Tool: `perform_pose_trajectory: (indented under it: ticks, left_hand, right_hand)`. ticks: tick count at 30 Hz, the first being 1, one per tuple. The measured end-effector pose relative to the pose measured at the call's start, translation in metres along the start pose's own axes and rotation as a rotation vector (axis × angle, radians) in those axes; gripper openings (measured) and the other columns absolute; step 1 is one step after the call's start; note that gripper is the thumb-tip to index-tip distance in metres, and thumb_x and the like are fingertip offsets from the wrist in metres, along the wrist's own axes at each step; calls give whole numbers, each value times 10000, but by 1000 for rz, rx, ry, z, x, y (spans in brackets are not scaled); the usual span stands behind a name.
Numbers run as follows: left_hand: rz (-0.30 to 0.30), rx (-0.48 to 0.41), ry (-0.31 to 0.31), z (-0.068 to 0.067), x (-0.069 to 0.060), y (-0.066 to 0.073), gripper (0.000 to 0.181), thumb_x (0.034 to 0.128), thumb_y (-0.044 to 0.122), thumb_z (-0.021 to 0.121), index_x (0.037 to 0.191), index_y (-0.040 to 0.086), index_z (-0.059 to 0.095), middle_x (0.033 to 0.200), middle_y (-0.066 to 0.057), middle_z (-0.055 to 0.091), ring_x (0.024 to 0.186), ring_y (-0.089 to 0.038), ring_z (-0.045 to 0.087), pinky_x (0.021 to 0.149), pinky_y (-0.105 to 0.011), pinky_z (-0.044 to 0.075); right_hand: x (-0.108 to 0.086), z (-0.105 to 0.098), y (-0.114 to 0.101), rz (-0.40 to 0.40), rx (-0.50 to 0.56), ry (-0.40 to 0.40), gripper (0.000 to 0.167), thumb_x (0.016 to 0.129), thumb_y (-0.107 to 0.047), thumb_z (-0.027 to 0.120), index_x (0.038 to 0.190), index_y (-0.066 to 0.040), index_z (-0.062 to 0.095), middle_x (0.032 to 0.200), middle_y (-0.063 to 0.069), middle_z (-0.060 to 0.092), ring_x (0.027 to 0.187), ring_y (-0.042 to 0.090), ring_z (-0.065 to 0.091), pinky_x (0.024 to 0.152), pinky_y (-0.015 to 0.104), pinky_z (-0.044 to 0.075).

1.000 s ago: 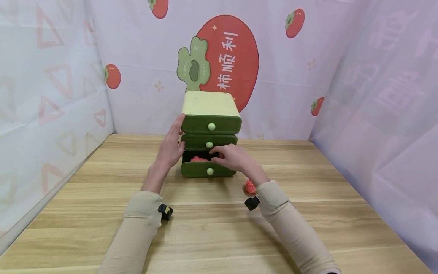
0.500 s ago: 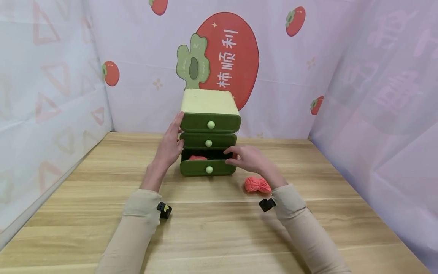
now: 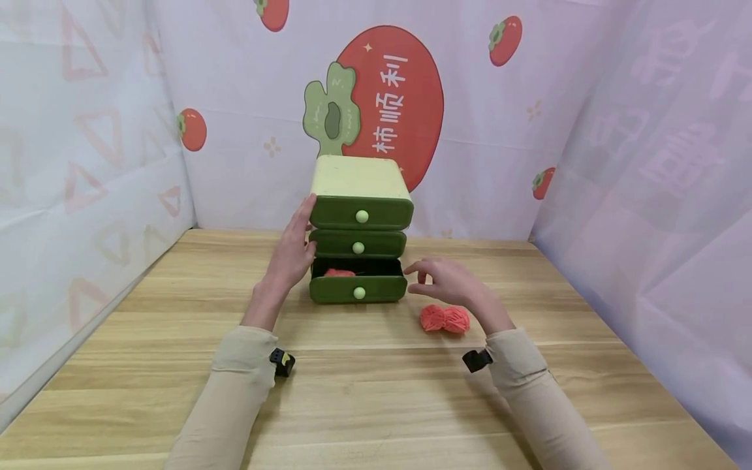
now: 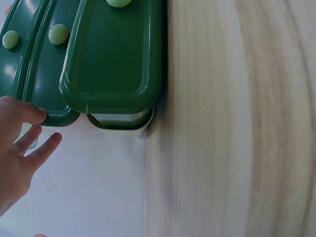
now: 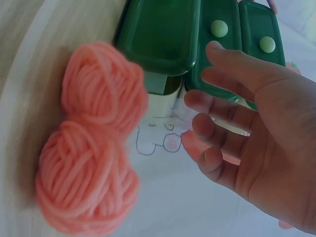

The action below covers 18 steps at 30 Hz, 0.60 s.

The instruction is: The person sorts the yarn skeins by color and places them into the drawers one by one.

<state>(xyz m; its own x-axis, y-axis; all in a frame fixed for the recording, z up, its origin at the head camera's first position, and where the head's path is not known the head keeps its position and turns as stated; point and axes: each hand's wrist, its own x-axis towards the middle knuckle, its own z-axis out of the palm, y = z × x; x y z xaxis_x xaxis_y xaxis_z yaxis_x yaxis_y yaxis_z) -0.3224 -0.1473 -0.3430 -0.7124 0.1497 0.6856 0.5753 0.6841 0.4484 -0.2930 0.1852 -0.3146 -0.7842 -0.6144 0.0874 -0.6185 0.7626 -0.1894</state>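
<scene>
A small cabinet with a cream top has three dark green drawers with pale round knobs. Its bottom drawer stands pulled out, and pinkish-red yarn shows inside. My left hand rests against the cabinet's left side; in the left wrist view its thumb touches the edge of the middle drawer. Just right of the bottom drawer is my right hand, fingers loosely bent and holding nothing. Below that hand lies a coral yarn skein, cinched at its middle, on the table.
The wooden table spreads out in front of the cabinet. Behind it hangs a pale cloth printed with persimmons, and similar cloth closes off the left and right sides.
My right hand has moved right, from over the open bottom drawer to beside it, uncovering the skein on the table. My left hand has stayed at the cabinet's side.
</scene>
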Motion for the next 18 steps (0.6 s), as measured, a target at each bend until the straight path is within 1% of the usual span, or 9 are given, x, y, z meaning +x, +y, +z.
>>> perform_pose_trajectory:
  ticks: [5, 7, 12, 18]
  left_hand:
    - [-1, 0, -4, 0, 0, 0, 980, 868, -195, 543, 1610, 277, 110, 1664, -40, 193, 1146, -354, 585, 864, -469, 542]
    - [-2, 1, -6, 0, 0, 1, 978, 869, -193, 542, 1610, 276, 110, 1664, -40, 194, 1147, -352, 583, 858, -467, 542]
    - [-3, 2, -4, -1, 0, 1, 972, 874, -187, 540, 1610, 277, 108, 1662, -42, 199, 1149, -350, 583, 852, -465, 542]
    - [-9, -6, -5, -1, -1, 2, 974, 873, -187, 540, 1610, 281, 107, 1662, -43, 199, 1153, -373, 585, 867, -473, 542]
  right_hand:
    - [-10, 5, 7, 21, -26, -15, 397, 929, -342, 698, 1283, -166, 664, 976, -14, 646, 882, 189, 613, 754, 335, 503]
    - [-14, 7, 10, 34, -31, -26, 406, 931, -360, 690, 1293, -177, 658, 994, -10, 639, 885, 189, 610, 759, 334, 499]
    - [-22, 9, 15, 67, -28, -68, 460, 932, -409, 677, 1327, -177, 636, 1052, 1, 636, 856, 137, 590, 761, 335, 500]
    - [-30, 9, 21, 71, -13, -104, 498, 914, -417, 695, 1337, -164, 627, 1106, 49, 648, 940, 230, 624, 771, 358, 504]
